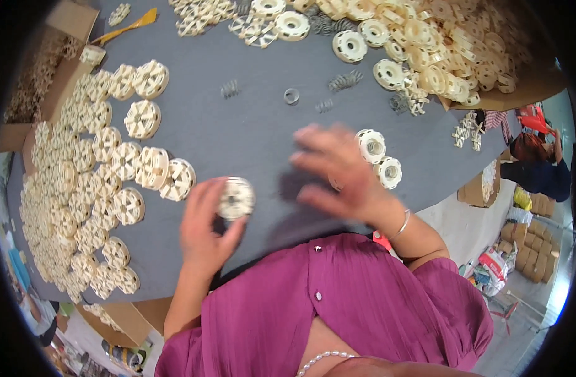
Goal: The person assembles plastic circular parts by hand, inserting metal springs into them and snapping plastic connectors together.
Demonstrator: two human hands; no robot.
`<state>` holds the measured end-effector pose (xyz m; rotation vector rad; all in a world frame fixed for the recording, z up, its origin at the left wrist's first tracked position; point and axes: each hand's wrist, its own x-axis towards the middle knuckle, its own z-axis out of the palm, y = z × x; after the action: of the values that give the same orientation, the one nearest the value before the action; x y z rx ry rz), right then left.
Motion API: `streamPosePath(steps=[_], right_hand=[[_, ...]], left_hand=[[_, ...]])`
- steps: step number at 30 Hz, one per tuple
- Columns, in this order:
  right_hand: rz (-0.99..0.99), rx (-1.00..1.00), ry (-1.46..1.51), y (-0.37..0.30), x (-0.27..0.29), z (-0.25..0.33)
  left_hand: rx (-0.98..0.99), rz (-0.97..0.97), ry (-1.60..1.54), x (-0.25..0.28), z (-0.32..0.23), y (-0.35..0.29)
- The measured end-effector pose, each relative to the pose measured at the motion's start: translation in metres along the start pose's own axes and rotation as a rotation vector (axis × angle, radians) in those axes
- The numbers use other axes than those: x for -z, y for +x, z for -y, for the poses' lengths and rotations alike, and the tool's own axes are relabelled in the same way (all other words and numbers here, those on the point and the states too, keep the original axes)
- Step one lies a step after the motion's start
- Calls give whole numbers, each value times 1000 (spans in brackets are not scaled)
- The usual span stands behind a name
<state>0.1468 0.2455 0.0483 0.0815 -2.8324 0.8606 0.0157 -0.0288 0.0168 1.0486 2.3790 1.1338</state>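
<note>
My left hand (pixel 205 223) is closed round the edge of a cream plastic spoked wheel (pixel 237 199) low over the dark table. My right hand (pixel 345 178), smeared by motion, hovers over the table with its fingers apart and nothing seen in them. Just right of it lie two cream plastic rings (pixel 371 147) with a coil spring inside the upper one. A third cream piece is partly hidden behind my right hand. Beyond my hands are loose coil springs (pixel 229 89) and a small translucent ring (pixel 291 96).
Many assembled spoked wheels (pixel 129 205) crowd the table's left side, some overlapping. Cream rings spill from a cardboard box (pixel 520 94) at the far right. Spoked pieces (pixel 200 16) lie at the far edge, a yellow strip (pixel 137 25) at far left. A person (pixel 545 160) is at the right.
</note>
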Motion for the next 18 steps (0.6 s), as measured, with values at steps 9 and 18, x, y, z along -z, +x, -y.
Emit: streamPosePath(steps=[9, 18], right_hand=[[-303, -249, -106, 53, 58, -107], [-168, -66, -445, 203, -23, -113]], left_hand=[[-209, -21, 155, -24, -43, 26], [-425, 97, 39, -130, -77, 76]])
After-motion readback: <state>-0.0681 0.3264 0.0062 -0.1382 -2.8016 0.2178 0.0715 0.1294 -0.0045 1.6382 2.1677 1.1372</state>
